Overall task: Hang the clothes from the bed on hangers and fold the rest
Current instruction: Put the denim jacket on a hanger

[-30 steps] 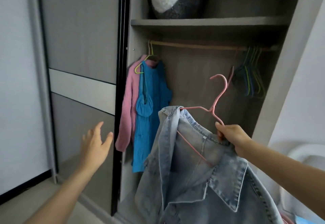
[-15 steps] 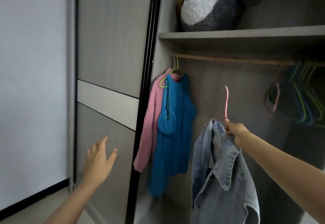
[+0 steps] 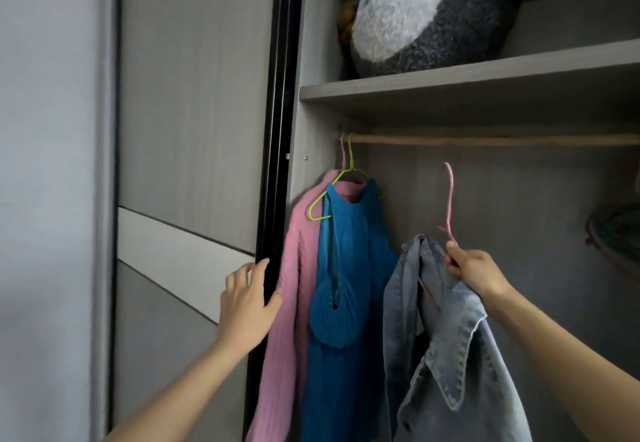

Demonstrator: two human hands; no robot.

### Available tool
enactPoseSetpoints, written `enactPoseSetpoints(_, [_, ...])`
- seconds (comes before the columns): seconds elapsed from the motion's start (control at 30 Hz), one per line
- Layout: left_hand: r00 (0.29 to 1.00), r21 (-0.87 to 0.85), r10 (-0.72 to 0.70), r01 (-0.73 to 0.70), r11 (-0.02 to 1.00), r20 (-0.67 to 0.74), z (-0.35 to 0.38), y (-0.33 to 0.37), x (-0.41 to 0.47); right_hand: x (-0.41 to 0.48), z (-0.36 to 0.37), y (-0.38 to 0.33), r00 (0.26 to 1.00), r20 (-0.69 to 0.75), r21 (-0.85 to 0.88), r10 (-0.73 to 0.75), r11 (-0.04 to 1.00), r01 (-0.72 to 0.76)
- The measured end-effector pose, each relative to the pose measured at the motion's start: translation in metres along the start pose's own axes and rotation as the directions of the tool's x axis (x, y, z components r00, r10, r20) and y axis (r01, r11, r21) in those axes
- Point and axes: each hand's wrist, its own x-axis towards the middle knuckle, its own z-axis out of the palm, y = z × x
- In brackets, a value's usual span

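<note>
R hand (image 3: 474,268) gripping pink hanger (image 3: 449,199) w/ denim jacket (image 3: 450,355) has risen near rail (image 3: 485,139), open L hand (image 3: 246,306) now at door edge (image 3: 277,129), so hooking on looks next.

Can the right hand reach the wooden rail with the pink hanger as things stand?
Probably yes. The right hand grips the pink hanger under the wooden rail, and the rail above its hook is bare.

you have a single view — it rides on your head, close to the open wardrobe (image 3: 313,171), and looks forward and slightly up, taking in the rail (image 3: 485,139) and shelf (image 3: 450,87) above.
</note>
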Motion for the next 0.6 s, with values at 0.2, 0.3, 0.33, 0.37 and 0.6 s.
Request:
enactPoseSetpoints(0.2, [0.998,0.027,0.015,-0.013,1.0,-0.063,0.041,-0.005,0.053,0.029,0.019,-0.012,0.996,-0.058,0.049,-0.063,0.997,0.065])
enactPoseSetpoints(0.3, [0.994,0.028,0.021,-0.018,0.999,-0.11,0.046,-0.004,0.087,0.043,0.027,-0.022,0.989,-0.123,0.038,-0.079,0.996,0.084])
enactPoseSetpoints(0.33, [0.991,0.033,0.035,-0.031,0.999,-0.131,0.047,-0.003,0.099,0.048,0.031,-0.026,0.986,-0.144,0.025,-0.083,0.996,0.087])
enactPoseSetpoints(0.37, [0.987,0.04,0.052,-0.046,0.998,-0.152,0.047,-0.002,0.113,0.055,0.036,-0.031,0.984,-0.156,0.014,-0.09,0.996,0.093])
enactPoseSetpoints(0.6, [0.96,0.101,0.143,-0.121,0.987,-0.239,0.045,0.001,0.204,0.117,0.083,-0.069,0.984,-0.132,-0.071,-0.124,0.991,0.115])
